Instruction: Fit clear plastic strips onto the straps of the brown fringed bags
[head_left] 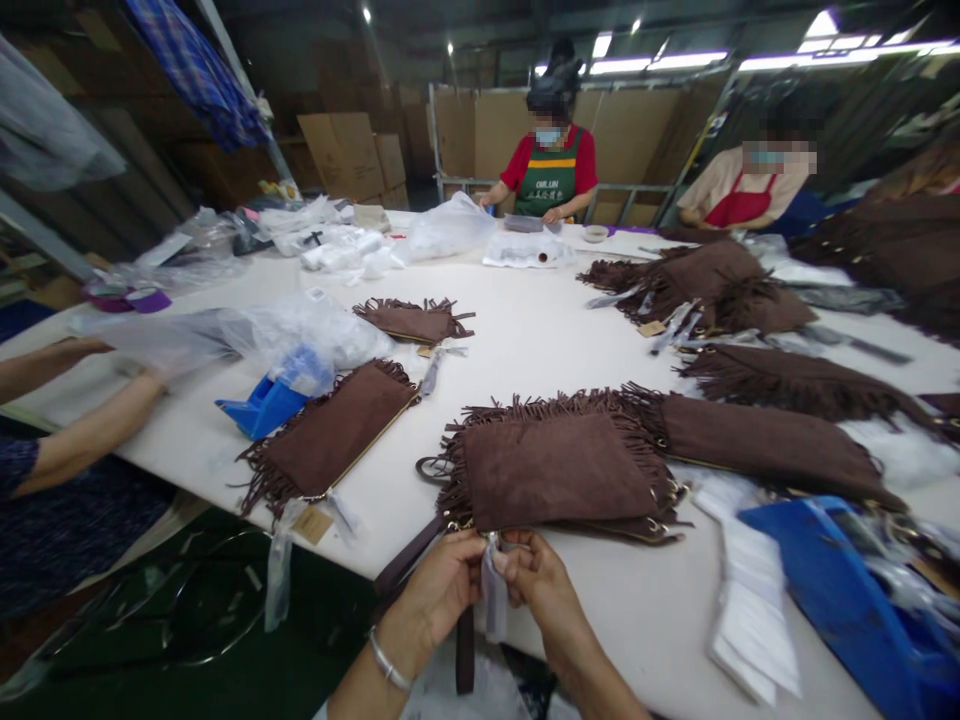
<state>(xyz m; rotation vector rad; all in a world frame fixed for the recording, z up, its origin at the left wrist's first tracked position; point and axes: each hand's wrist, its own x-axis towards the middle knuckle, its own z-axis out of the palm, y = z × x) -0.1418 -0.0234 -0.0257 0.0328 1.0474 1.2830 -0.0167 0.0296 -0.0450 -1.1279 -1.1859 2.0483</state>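
Note:
A dark brown fringed bag (pixel 551 470) lies flat at the table's front edge, straight ahead of me. From its near edge hangs a small piece wrapped in clear plastic (pixel 493 600), next to a metal fitting. My left hand (pixel 442 580), with a bracelet on its wrist, is closed in a pinch at the top of this plastic wrap. Opposite it, my right hand (pixel 536 575) pinches the same wrap from the right. A brown strap (pixel 465 650) dangles below my left hand. What lies between the fingertips is partly hidden.
More fringed bags (pixel 765 450) lie to the right, beside a blue bin (pixel 832 590) and folded white sheets (pixel 750 610). Leftward are another brown bag (pixel 337 425), a blue tape dispenser (pixel 262 405) and a co-worker's arms (pixel 97 430) handling plastic. Two people work across the table.

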